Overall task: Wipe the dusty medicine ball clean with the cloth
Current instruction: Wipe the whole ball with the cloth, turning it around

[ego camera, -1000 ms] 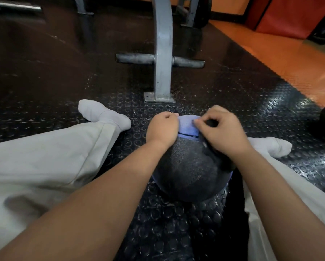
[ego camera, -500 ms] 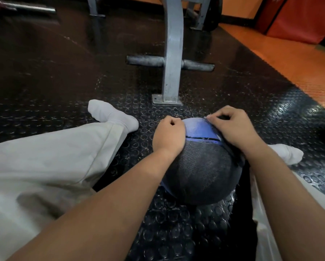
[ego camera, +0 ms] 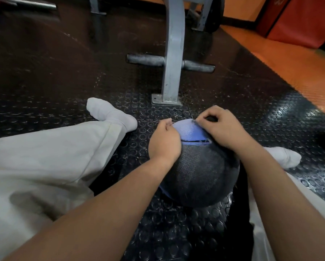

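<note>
The medicine ball [ego camera: 189,131] sits on the floor between my legs, and its blue top panel shows between my hands. A dark grey cloth [ego camera: 201,170] lies draped over the ball's near side. My left hand [ego camera: 165,142] rests on the ball's upper left, fingers curled at the cloth's top edge. My right hand [ego camera: 223,129] sits on the upper right, fingers and thumb pinching a dark fold of the cloth. The ball's far side is hidden.
A grey metal rack post [ego camera: 172,59] with a crossbar [ego camera: 148,60] is bolted to the studded black rubber mat [ego camera: 176,232] just beyond the ball. My legs in light trousers [ego camera: 50,159] and white socks [ego camera: 109,113] flank the ball. Orange flooring [ego camera: 282,59] lies at the right.
My hands have drawn slightly apart on the ball's top, and more of the blue panel shows between them. The view has shifted a little.
</note>
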`<state>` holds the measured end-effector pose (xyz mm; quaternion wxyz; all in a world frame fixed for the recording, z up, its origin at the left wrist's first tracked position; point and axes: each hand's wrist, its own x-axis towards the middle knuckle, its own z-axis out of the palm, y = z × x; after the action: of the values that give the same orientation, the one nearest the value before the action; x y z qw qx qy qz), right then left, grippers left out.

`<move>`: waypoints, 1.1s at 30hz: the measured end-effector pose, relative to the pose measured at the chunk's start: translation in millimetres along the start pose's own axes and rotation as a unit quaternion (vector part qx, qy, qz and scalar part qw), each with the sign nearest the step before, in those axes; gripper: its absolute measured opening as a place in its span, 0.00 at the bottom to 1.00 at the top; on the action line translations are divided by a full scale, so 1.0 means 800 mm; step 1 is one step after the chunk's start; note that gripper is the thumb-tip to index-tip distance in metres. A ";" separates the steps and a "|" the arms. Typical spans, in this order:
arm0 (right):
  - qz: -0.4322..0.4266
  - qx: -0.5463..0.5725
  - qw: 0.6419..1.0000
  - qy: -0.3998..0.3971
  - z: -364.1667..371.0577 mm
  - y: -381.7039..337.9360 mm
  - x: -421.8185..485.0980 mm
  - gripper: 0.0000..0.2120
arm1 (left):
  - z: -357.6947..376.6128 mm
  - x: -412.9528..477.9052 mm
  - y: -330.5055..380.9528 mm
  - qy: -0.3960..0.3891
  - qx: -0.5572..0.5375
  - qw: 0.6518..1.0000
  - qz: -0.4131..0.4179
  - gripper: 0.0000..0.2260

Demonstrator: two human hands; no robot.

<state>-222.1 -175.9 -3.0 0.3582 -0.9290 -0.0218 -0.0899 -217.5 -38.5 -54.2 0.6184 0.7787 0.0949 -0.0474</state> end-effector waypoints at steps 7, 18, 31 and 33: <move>-0.111 -0.082 0.989 0.047 0.029 -0.016 -0.039 0.04 | 0.003 0.012 0.009 -0.004 0.008 1.000 -0.025 0.17; 0.178 0.098 0.979 0.037 -0.016 0.025 0.017 0.06 | 0.018 0.006 0.010 -0.030 0.034 0.999 0.022 0.19; 0.001 0.093 0.996 -0.006 -0.010 -0.001 -0.036 0.08 | 0.013 0.010 0.006 -0.060 -0.006 0.997 0.038 0.16; 0.129 0.148 0.980 0.031 -0.025 0.015 -0.018 0.05 | 0.016 0.008 0.009 -0.050 0.026 0.998 0.040 0.18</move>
<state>-238.3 -197.7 0.6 0.5004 -0.8578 0.0961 -0.0677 -208.9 -52.4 -51.4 0.6035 0.7942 0.0315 -0.0638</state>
